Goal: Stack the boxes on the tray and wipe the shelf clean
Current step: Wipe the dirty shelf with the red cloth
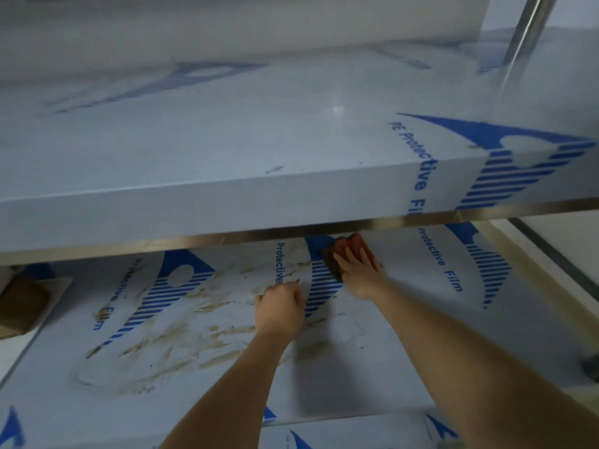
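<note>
- Film-wrapped steel shelving fills the view: an upper shelf [227,150] overhangs the lower shelf [405,345], both under blue-printed protective film
- Right hand [358,270] lies flat, fingers straight, pressing a reddish-brown sponge [348,246] onto the far part of the lower shelf, just under the upper shelf's steel lip
- Left hand [280,311] rests near it, fingers curled, seemingly gripping nothing
- Brown smears [168,345] cover the lower shelf's left and middle; its right side looks cleaner
- Risks: knuckles catching the lip overhead, the sponge spreading the grime, or its edge lifting the film
- Cardboard boxes [19,303] sit at far left, cut off by the frame
</note>
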